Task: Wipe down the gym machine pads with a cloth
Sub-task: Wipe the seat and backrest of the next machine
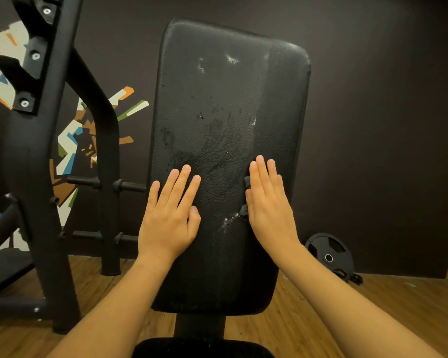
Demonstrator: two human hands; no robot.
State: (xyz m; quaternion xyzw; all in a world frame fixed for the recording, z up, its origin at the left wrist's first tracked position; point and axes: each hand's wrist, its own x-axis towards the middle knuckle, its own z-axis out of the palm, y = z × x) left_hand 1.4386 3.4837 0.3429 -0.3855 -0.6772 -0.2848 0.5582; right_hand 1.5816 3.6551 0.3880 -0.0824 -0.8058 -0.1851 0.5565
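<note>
Fingers [184,182] of my left hand [170,215] lie straight and slightly spread, flat on the lower left of the back pad [225,112], holding nothing. My right hand [267,202] lies just as flat on the pad's right side, fingers straight and close together, pressing one dark cloth [246,182] against the vinyl. Only two small bits of the cloth show, both at the thumb edge.

I count two pads: the upright back pad, streaked and spotted with wet marks, and the seat pad [202,348] at the bottom edge of view. One black rack frame [34,177] stands to the left with three bolts showing and four short pegs. One weight plate [329,254] leans on the dark wall [386,99], standing on the wooden floor [373,306].
</note>
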